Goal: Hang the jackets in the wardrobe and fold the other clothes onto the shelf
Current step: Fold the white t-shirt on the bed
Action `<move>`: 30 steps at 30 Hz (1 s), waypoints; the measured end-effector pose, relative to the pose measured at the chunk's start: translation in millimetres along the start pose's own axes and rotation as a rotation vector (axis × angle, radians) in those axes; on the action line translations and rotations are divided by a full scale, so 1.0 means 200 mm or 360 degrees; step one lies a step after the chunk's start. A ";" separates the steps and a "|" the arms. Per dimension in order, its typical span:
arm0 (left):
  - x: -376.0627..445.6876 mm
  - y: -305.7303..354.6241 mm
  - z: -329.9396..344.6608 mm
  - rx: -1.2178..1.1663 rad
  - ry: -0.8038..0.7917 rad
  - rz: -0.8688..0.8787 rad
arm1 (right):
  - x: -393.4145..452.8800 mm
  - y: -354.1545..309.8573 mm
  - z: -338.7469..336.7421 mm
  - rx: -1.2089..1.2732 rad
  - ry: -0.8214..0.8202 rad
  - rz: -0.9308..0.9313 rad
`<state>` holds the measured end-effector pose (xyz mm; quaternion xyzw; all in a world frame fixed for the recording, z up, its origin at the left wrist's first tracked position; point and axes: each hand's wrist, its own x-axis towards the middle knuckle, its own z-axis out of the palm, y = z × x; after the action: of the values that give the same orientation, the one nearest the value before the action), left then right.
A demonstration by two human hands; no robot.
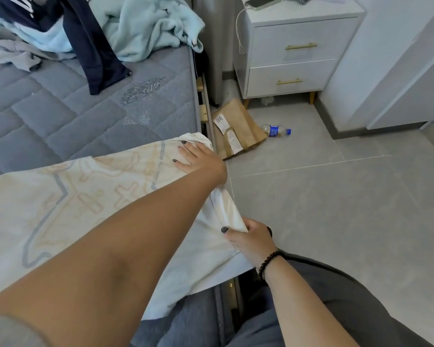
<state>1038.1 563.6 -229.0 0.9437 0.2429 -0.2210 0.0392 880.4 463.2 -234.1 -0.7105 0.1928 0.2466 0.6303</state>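
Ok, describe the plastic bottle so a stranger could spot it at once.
Start at the white nightstand beside the bed. On the grey floor tiles in front of it lies a brown paper bag; the bottle lies on its side just right of that, clear, with blue label and cap.

bottle (pixel 276 130): blue label showing, print too small to read
paper bag (pixel 238 128): carrying two white receipt slips, one showing a QR-like block, text blurring out
mattress (pixel 85 108): showing a stitched feather motif, no lettering
readable text: none
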 end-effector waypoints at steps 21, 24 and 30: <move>0.01 -1.76 -0.56 -0.1452 0.0114 0.0164 | -0.47 -0.54 1.16 -0.0876 -0.1084 -0.0362; 0.05 -2.05 -0.52 -0.1601 0.0043 0.0072 | -0.51 -0.47 1.44 -0.1001 -0.1124 -0.0414; 0.12 -2.40 -0.42 -0.1738 -0.0012 -0.0079 | -0.56 -0.32 1.86 -0.1310 -0.1223 -0.0472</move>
<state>862.3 1010.5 -148.7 0.7792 0.3445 -0.0671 0.5193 788.2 836.1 -148.8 -0.7760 -0.2630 0.4503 0.3548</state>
